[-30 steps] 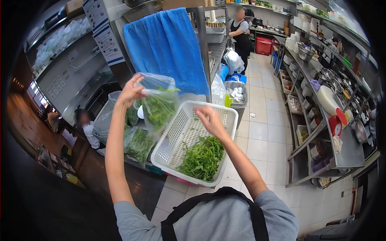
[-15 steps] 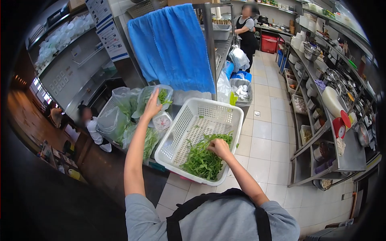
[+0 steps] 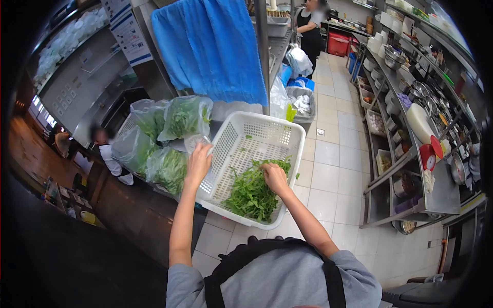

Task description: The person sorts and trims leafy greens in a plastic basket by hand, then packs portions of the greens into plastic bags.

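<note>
A white perforated plastic basket [image 3: 295, 131] stands in front of me with a heap of loose leafy greens [image 3: 249, 197] at its near right side. My right hand [image 3: 276, 178] is over the heap, fingers bent and pinched at the leaves. My left hand [image 3: 198, 163] is at the basket's left rim, fingers stretched out beside a small dial scale [image 3: 194, 139], which it partly covers. It shows nothing held. Clear plastic bags of greens lie left of the basket: one bag [image 3: 186, 118] behind the scale, another bag [image 3: 167, 169] nearer me.
A blue towel [image 3: 210, 51] hangs behind the basket. To the right, a metal shelf rack [image 3: 382, 205] holds bowls, pans and a red scale [image 3: 427, 156]. A lined bin [image 3: 303, 105] stands beyond the basket. One person [image 3: 310, 31] stands farther back; another person [image 3: 110, 156] is at left.
My left hand has come back from the bag of greens toward the basket's left rim. My right hand stays at the heap, slightly shifted. The whole view has tilted a little.
</note>
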Demonstrator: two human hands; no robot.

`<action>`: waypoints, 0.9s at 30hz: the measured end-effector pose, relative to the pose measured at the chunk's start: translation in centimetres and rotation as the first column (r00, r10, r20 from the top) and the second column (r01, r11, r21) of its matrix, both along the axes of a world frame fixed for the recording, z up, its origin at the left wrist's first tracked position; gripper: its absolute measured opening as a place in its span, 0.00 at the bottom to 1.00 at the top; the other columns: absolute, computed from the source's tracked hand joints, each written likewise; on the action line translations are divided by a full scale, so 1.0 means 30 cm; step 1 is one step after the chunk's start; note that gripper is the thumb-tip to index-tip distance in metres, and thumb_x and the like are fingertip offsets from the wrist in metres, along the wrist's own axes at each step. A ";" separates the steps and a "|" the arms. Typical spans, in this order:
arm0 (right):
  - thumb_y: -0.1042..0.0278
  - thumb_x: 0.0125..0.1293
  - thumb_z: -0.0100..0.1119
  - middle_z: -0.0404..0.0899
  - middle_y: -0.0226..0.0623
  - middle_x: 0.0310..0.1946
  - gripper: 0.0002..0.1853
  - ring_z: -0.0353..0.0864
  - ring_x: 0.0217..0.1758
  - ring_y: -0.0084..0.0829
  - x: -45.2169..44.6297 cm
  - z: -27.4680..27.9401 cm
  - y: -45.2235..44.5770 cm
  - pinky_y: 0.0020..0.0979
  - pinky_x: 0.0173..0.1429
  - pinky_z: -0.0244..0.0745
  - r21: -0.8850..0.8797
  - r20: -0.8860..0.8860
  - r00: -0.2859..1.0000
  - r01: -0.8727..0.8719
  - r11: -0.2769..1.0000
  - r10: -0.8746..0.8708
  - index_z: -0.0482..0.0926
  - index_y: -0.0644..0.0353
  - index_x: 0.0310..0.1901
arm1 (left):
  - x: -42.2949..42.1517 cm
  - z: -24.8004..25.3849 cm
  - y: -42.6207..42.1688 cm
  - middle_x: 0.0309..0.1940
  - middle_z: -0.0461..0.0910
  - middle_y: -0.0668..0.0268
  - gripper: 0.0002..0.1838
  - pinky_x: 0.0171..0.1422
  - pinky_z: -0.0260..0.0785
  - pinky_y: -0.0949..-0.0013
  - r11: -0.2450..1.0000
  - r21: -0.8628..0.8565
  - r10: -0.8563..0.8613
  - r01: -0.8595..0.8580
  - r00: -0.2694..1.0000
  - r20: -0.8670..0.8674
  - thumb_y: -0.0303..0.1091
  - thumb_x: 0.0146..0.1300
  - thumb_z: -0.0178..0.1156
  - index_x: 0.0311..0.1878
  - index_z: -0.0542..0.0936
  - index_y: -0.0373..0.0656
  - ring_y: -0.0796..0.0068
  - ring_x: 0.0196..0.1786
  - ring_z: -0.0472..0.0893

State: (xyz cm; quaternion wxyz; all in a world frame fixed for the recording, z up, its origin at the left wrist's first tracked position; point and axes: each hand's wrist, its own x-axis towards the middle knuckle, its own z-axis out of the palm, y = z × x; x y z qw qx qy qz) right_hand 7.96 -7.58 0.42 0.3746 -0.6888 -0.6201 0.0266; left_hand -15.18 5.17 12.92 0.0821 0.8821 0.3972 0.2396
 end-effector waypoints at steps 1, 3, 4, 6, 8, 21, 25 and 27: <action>0.76 0.52 0.52 0.73 0.40 0.30 0.12 0.75 0.36 0.42 0.002 0.015 -0.004 0.39 0.42 0.71 0.032 -0.026 0.999 0.032 0.999 -0.032 0.77 0.56 0.39 | 0.008 -0.062 0.001 0.49 0.72 0.55 0.17 0.46 0.70 0.60 0.998 -0.054 -0.026 0.026 1.000 0.001 0.27 0.52 0.59 0.48 0.76 0.45 0.55 0.40 0.78; 0.77 0.53 0.52 0.72 0.40 0.29 0.12 0.75 0.34 0.41 0.002 0.058 -0.007 0.38 0.40 0.71 0.104 -0.080 0.993 0.090 0.990 -0.082 0.78 0.57 0.39 | 0.033 -0.174 0.018 0.42 0.77 0.55 0.14 0.47 0.70 0.61 0.986 -0.153 -0.068 0.062 0.997 -0.028 0.27 0.53 0.58 0.44 0.78 0.43 0.56 0.41 0.78; 0.78 0.53 0.52 0.70 0.40 0.28 0.12 0.74 0.31 0.38 0.003 0.084 -0.011 0.35 0.38 0.70 0.120 -0.153 0.985 0.103 0.987 -0.084 0.77 0.58 0.40 | 0.059 -0.224 0.024 0.40 0.78 0.54 0.12 0.48 0.70 0.60 0.977 -0.200 -0.087 0.074 0.995 -0.058 0.28 0.54 0.56 0.43 0.79 0.42 0.55 0.43 0.78; 0.79 0.54 0.52 0.70 0.40 0.28 0.12 0.74 0.30 0.37 0.019 0.110 -0.023 0.34 0.37 0.69 0.161 -0.218 0.972 0.125 0.979 -0.088 0.77 0.59 0.40 | 0.106 -0.304 0.017 0.39 0.78 0.52 0.11 0.50 0.69 0.58 0.951 -0.299 -0.118 0.078 0.986 -0.117 0.30 0.55 0.54 0.42 0.79 0.41 0.54 0.45 0.77; 0.80 0.55 0.52 0.70 0.40 0.28 0.12 0.73 0.28 0.34 0.036 0.130 -0.036 0.32 0.35 0.69 0.195 -0.274 0.956 0.162 0.967 -0.104 0.77 0.60 0.41 | 0.174 -0.340 0.013 0.39 0.78 0.51 0.12 0.51 0.68 0.58 0.921 -0.385 -0.145 0.069 0.974 -0.172 0.32 0.56 0.54 0.42 0.79 0.40 0.53 0.46 0.77; 0.77 0.59 0.51 0.71 0.36 0.27 0.08 0.69 0.23 0.23 0.085 0.083 -0.048 0.24 0.31 0.65 0.283 -0.596 0.802 0.251 0.926 -0.036 0.78 0.62 0.39 | 0.374 -0.430 -0.063 0.37 0.78 0.47 0.21 0.46 0.69 0.60 0.648 -0.761 -0.453 0.034 0.820 -0.349 0.43 0.49 0.60 0.41 0.78 0.36 0.56 0.42 0.78; 0.78 0.60 0.50 0.70 0.32 0.27 0.07 0.71 0.23 0.19 0.085 0.101 -0.060 0.21 0.30 0.66 0.280 -0.655 0.756 0.241 0.929 0.001 0.77 0.64 0.38 | 0.391 -0.475 -0.084 0.28 0.79 0.52 0.15 0.40 0.68 0.60 0.726 -0.656 -0.438 0.204 0.873 -0.213 0.37 0.49 0.60 0.37 0.78 0.36 0.60 0.31 0.78; 0.79 0.61 0.50 0.70 0.30 0.27 0.07 0.72 0.24 0.17 0.091 0.088 -0.056 0.19 0.29 0.68 0.304 -0.677 0.736 0.238 0.922 0.033 0.77 0.65 0.39 | 0.370 -0.420 -0.068 0.27 0.80 0.54 0.12 0.39 0.68 0.62 0.710 -0.692 -0.367 0.130 0.907 -0.207 0.35 0.53 0.59 0.38 0.78 0.38 0.64 0.30 0.79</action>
